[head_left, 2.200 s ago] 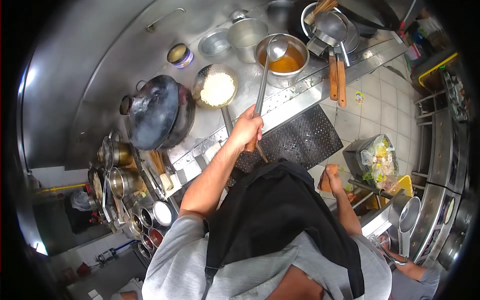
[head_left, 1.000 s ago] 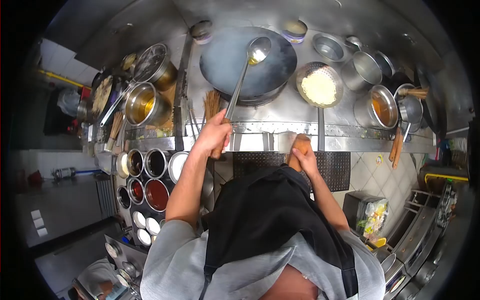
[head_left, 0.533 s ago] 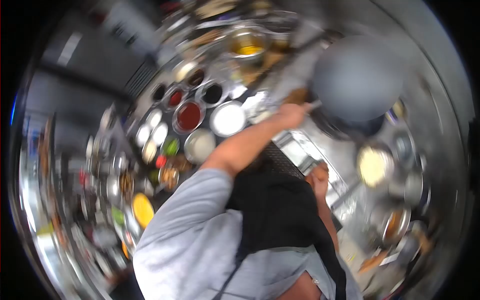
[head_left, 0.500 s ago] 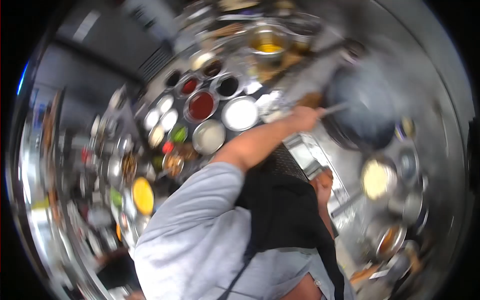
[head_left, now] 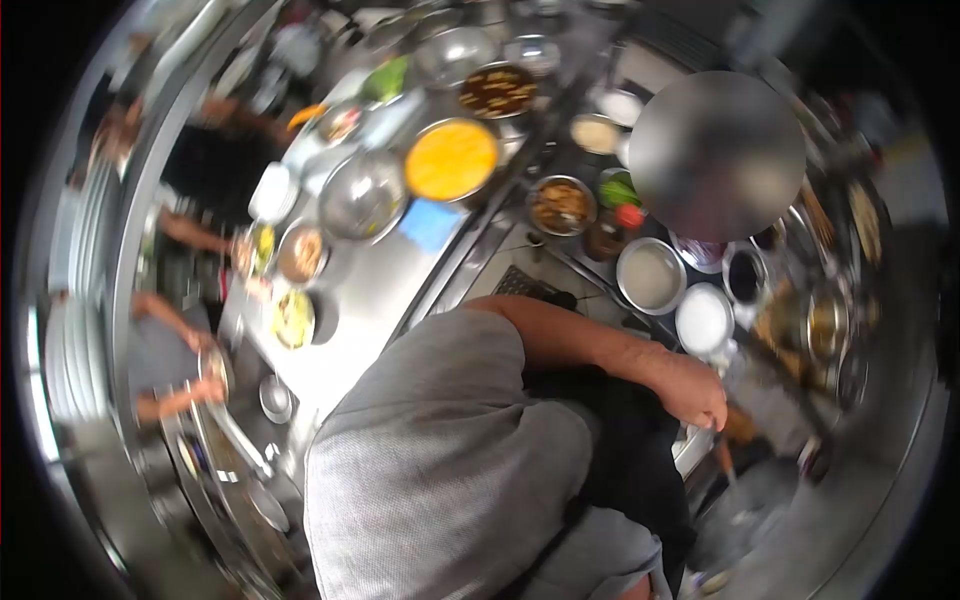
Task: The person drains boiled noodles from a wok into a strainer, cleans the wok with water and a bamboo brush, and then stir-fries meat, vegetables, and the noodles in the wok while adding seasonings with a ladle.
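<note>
Jutting from the left fingers (head_left: 715,411), the ladle (head_left: 726,460) points toward the wok (head_left: 755,515).

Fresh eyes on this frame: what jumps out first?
Probably the disc of bright yellow food, upper centre on the steel counter, with something light blue just below it. Next, the grey sleeve filling the lower middle. Then the left hand at lower right, closed around a slim handle.
</note>
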Demonstrator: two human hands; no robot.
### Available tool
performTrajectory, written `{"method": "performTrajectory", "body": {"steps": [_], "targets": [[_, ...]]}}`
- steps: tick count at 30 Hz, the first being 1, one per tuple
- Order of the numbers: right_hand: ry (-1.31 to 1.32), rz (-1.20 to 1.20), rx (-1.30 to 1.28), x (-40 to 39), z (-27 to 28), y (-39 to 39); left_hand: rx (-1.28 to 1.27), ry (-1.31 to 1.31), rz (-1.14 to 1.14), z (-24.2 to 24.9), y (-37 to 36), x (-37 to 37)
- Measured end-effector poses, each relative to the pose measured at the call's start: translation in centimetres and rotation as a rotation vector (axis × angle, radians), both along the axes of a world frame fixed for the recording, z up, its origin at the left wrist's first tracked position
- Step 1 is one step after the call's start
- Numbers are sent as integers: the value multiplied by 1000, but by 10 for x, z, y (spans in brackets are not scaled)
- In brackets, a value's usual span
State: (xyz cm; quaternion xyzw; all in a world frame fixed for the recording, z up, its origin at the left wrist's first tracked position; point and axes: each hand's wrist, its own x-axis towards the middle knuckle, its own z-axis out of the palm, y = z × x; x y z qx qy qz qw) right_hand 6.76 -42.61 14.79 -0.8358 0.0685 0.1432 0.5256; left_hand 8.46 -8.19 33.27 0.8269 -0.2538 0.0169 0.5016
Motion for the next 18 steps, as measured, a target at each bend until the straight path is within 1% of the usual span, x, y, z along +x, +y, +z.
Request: {"method": "performTrajectory", "body": {"steps": [3, 4, 7, 10, 12, 14, 15, 16, 17, 18], "targets": [[48, 216, -56, 52, 7, 38, -44, 32, 235, 7, 63, -42], [64, 284, -77, 66, 11, 50, -35, 34, 328, 12, 76, -55], [89, 415, -95, 89, 18, 82, -151, -18, 553, 5, 94, -88], [132, 528, -94, 97, 12, 105, -201, -69, 764, 9, 89, -137], [171, 607, -93, 97, 9, 125, -193, -53, 884, 2, 78, -176], [177, 639, -92, 90, 8, 136, -398, 105, 934, -7, 65, -217], [21, 601, -50, 79, -2, 141, -251, 91, 1028, -29, 56, -229], [-74, 639, 63, 80, -38, 131, -347, 253, 1042, -21, 52, -247], [32, 643, 126, 51, -2, 143, -382, 213, 1123, -36, 42, -261], [35, 613, 108, 41, -19, 135, -517, 287, 1142, -46, 32, -272]]}}
